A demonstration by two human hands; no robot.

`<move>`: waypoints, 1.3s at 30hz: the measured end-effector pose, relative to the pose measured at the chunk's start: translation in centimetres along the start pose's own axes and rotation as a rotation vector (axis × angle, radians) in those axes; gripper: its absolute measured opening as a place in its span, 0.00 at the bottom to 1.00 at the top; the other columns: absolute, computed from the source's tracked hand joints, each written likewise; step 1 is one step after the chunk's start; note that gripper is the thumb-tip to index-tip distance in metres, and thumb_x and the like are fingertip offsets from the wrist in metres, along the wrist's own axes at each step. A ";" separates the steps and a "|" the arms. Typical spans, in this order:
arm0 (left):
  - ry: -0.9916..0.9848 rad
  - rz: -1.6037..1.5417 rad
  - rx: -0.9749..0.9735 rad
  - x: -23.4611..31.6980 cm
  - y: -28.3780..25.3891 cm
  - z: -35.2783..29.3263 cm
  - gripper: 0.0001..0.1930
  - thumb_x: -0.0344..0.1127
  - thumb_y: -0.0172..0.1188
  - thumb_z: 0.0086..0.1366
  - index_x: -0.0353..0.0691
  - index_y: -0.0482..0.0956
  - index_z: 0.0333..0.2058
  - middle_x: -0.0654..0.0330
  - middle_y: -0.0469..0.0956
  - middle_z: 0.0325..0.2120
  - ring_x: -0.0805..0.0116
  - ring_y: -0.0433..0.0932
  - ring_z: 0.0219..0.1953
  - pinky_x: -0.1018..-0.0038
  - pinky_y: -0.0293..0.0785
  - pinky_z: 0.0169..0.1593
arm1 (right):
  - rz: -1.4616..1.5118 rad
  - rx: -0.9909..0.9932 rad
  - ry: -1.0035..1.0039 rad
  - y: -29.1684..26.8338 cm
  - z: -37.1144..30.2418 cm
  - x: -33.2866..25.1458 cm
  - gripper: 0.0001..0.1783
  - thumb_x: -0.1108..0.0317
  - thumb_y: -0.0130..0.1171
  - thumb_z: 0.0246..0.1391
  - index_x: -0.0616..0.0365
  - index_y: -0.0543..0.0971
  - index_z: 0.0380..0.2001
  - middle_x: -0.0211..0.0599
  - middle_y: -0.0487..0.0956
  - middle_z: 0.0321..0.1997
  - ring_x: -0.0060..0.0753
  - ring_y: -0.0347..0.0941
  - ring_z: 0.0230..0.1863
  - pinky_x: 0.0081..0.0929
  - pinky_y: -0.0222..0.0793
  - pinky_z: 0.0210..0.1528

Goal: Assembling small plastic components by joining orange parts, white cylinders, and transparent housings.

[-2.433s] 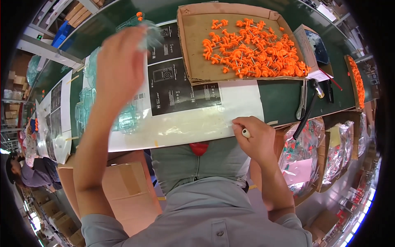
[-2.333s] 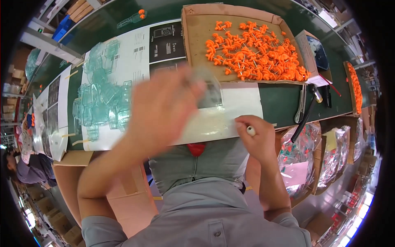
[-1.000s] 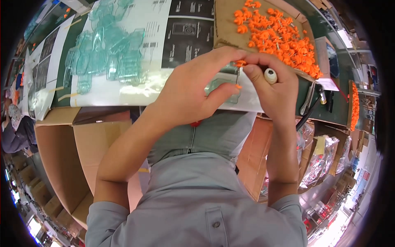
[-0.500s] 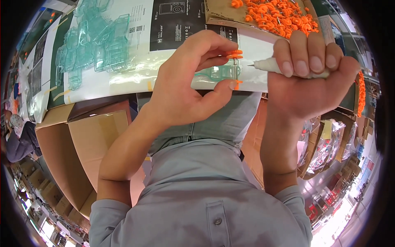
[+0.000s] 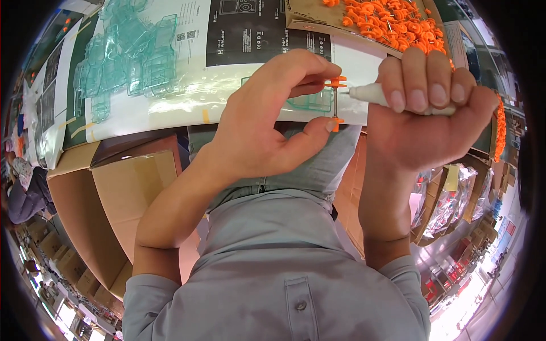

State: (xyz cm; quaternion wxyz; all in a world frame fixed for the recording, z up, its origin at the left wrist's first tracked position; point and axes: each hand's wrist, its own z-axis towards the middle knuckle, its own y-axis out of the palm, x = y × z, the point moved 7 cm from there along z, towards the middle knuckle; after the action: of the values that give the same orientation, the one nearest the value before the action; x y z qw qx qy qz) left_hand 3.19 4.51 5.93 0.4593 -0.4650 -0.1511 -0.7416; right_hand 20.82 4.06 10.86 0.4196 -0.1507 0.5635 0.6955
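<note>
Between thumb and fingers, my left hand (image 5: 261,119) holds a small axle (image 5: 335,102), a thin metal rod with an orange plastic piece at either end. My right hand (image 5: 426,108) is wrapped round a white bottle with a narrow nozzle (image 5: 369,92). The nozzle points left and its tip is at or very near the rod, just below the upper orange piece; I cannot tell whether they touch. On the table behind my left hand lies a clear green plastic shell (image 5: 311,102), partly hidden by the fingers.
Several clear green shells (image 5: 133,62) are piled at the left. A cardboard tray (image 5: 310,23) of orange pieces (image 5: 398,25) stands at the far right of the printed paper sheet (image 5: 165,111). An open carton (image 5: 131,193) is below the table edge. A person (image 5: 31,193) is at far left.
My left hand has moved slightly right and nearer to me with the axle, closing the gap to the nozzle. The right hand has barely moved.
</note>
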 end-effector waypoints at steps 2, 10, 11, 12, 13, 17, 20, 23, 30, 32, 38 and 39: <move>-0.018 -0.027 0.006 0.0 0.0 -0.2 0.36 0.16 0.65 0.58 0.32 0.60 0.64 0.44 0.73 0.58 0.51 0.77 0.61 0.59 0.77 0.64 | -0.011 -0.003 -0.025 -0.1 -0.2 0.1 0.25 0.52 0.43 0.71 0.46 0.73 0.19 0.21 0.70 0.20 0.23 0.64 0.22 0.26 0.62 0.22; 0.016 -0.012 0.025 0.2 0.2 -0.3 0.36 0.16 0.65 0.59 0.33 0.60 0.64 0.44 0.73 0.58 0.50 0.77 0.62 0.60 0.76 0.64 | -0.030 0.039 -0.027 -0.5 -0.3 0.1 0.22 0.54 0.44 0.68 0.46 0.73 0.19 0.22 0.72 0.20 0.23 0.64 0.20 0.26 0.62 0.22; 0.002 0.001 0.028 0.1 0.2 -0.3 0.35 0.16 0.65 0.58 0.33 0.62 0.63 0.45 0.74 0.57 0.51 0.77 0.61 0.60 0.77 0.64 | -0.021 0.045 -0.035 -0.7 -0.4 0.0 0.22 0.54 0.44 0.68 0.45 0.73 0.19 0.22 0.71 0.20 0.23 0.63 0.20 0.26 0.61 0.22; -0.011 0.014 0.030 0.0 0.3 -0.3 0.34 0.17 0.66 0.58 0.33 0.63 0.63 0.45 0.75 0.57 0.52 0.78 0.61 0.60 0.77 0.63 | -0.013 0.051 -0.043 -0.9 -0.4 0.0 0.22 0.54 0.44 0.68 0.45 0.73 0.19 0.22 0.71 0.20 0.23 0.63 0.20 0.26 0.61 0.22; -0.012 0.012 0.027 -0.1 0.4 -0.3 0.34 0.17 0.66 0.58 0.33 0.63 0.63 0.45 0.75 0.57 0.52 0.78 0.61 0.60 0.77 0.63 | -0.014 0.055 -0.045 -1.0 -0.5 -0.1 0.22 0.54 0.44 0.68 0.45 0.73 0.19 0.22 0.71 0.20 0.23 0.63 0.20 0.26 0.61 0.22; -0.038 0.271 0.009 -0.8 0.6 -0.3 0.30 0.20 0.67 0.57 0.35 0.70 0.59 0.51 0.80 0.53 0.57 0.80 0.60 0.56 0.74 0.64 | -0.051 0.110 -0.030 -1.5 -0.8 -0.1 0.21 0.56 0.45 0.68 0.45 0.70 0.19 0.22 0.69 0.19 0.22 0.62 0.20 0.25 0.60 0.22; 0.069 0.539 -0.043 -1.7 1.4 -0.3 0.26 0.26 0.68 0.56 0.38 0.74 0.55 0.58 0.83 0.50 0.58 0.81 0.55 0.52 0.69 0.67 | -0.108 0.207 -0.074 -1.9 -1.5 0.3 0.20 0.56 0.46 0.68 0.45 0.69 0.19 0.21 0.66 0.19 0.22 0.60 0.20 0.25 0.60 0.22; 0.028 0.563 -0.057 -2.4 1.8 -0.5 0.25 0.29 0.68 0.57 0.39 0.74 0.55 0.60 0.82 0.50 0.57 0.81 0.52 0.51 0.67 0.68 | -0.126 0.217 -0.043 -3.2 -2.0 0.5 0.20 0.57 0.46 0.68 0.45 0.68 0.19 0.21 0.65 0.20 0.22 0.59 0.21 0.24 0.59 0.22; -0.101 0.590 -0.121 -3.2 1.9 -0.3 0.24 0.30 0.67 0.59 0.41 0.74 0.54 0.59 0.82 0.48 0.53 0.81 0.49 0.51 0.68 0.66 | -0.089 0.229 -0.030 -4.4 -2.6 1.5 0.18 0.57 0.47 0.69 0.50 0.66 0.24 0.28 0.66 0.20 0.27 0.61 0.19 0.29 0.62 0.21; -0.142 0.585 -0.144 -3.4 1.9 -0.3 0.23 0.31 0.67 0.59 0.41 0.74 0.54 0.59 0.82 0.47 0.52 0.80 0.49 0.52 0.69 0.65 | -0.147 0.271 -0.015 -4.1 -2.8 2.2 0.19 0.58 0.46 0.70 0.48 0.65 0.22 0.25 0.65 0.21 0.24 0.59 0.21 0.27 0.59 0.22; -0.141 0.573 -0.132 -3.4 1.9 -0.2 0.22 0.31 0.67 0.58 0.40 0.74 0.52 0.59 0.82 0.46 0.51 0.80 0.48 0.53 0.70 0.64 | -0.231 0.275 -0.076 -4.6 -2.0 4.4 0.17 0.58 0.45 0.70 0.50 0.64 0.25 0.30 0.65 0.21 0.27 0.59 0.21 0.29 0.60 0.22; -0.135 0.570 -0.121 -3.4 1.8 -0.2 0.22 0.31 0.67 0.58 0.40 0.74 0.51 0.59 0.82 0.46 0.51 0.80 0.48 0.53 0.70 0.64 | -0.252 0.295 -0.080 -4.6 -1.8 4.8 0.17 0.58 0.45 0.70 0.51 0.64 0.25 0.30 0.65 0.21 0.28 0.59 0.21 0.30 0.60 0.22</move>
State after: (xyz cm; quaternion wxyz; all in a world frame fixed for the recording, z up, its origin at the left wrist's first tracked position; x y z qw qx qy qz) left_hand 5.05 5.29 2.66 0.6092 -0.5635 -0.0001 -0.5579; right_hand 20.95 4.45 4.01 0.5428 -0.1291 0.6188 0.5530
